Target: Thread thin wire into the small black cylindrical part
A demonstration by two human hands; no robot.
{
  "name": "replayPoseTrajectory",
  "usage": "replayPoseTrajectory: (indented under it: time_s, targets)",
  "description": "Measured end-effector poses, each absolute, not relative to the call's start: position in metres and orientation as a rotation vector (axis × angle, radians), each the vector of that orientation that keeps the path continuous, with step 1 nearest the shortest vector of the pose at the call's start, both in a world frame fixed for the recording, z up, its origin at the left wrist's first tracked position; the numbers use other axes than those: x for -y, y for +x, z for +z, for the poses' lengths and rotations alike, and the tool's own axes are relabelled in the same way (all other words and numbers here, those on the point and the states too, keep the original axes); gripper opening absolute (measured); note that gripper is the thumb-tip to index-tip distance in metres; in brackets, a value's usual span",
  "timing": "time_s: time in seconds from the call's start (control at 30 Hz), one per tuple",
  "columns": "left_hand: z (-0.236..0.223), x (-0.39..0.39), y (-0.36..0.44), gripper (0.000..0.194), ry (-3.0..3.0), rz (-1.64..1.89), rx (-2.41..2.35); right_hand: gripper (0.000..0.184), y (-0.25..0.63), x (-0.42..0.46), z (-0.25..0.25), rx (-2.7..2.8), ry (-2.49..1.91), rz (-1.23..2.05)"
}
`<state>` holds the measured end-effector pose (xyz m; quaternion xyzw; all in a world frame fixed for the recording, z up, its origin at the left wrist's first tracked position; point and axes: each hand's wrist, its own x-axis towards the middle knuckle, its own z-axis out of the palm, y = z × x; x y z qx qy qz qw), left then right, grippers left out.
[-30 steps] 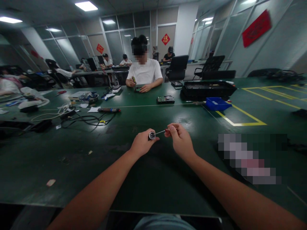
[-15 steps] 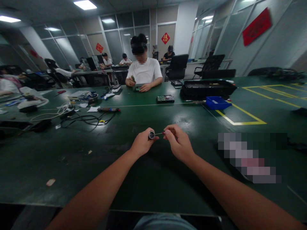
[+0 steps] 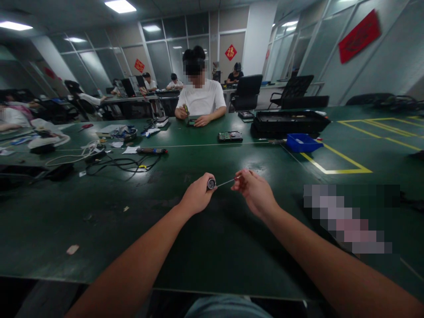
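My left hand point(image 3: 198, 194) is wrapped round a dark cylinder point(image 3: 211, 183) whose round, silver-rimmed end faces me; the rest of it is hidden in the fist. In my right hand point(image 3: 253, 190) a slim screwdriver point(image 3: 227, 182) is pinched by its reddish handle, which the fingers mostly cover. Its thin metal shaft slants down to the left, with the tip at the lower right edge of the cylinder. Whether the tip touches the cylinder or the left fingers, I cannot tell. Both hands are held over the green tabletop point(image 3: 212, 251).
Across the table a person point(image 3: 200, 97) works on a small part. A hard drive point(image 3: 230, 136), a blue bin point(image 3: 303, 143) and a black tray point(image 3: 288, 123) lie beyond my hands. To the left are a pen-shaped electric tool point(image 3: 150, 151) and cables point(image 3: 115, 168). A blurred-out object point(image 3: 347, 221) lies right.
My right hand has moved right, away from the left, and its fingers have shifted on the screwdriver. More shaft shows, now tilted upward to the right. The left hand keeps its grip.
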<state>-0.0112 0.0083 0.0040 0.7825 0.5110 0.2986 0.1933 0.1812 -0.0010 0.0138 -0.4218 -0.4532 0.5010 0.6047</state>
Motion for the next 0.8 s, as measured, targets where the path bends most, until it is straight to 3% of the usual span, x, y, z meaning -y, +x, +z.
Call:
replayPoseTrajectory:
  time_s: [0.8]
  targets:
    - [0.001,-0.007,-0.011,0.015,2.303,0.726,-1.457,0.020,0.180,0.025,0.029,1.747,-1.166,0.400]
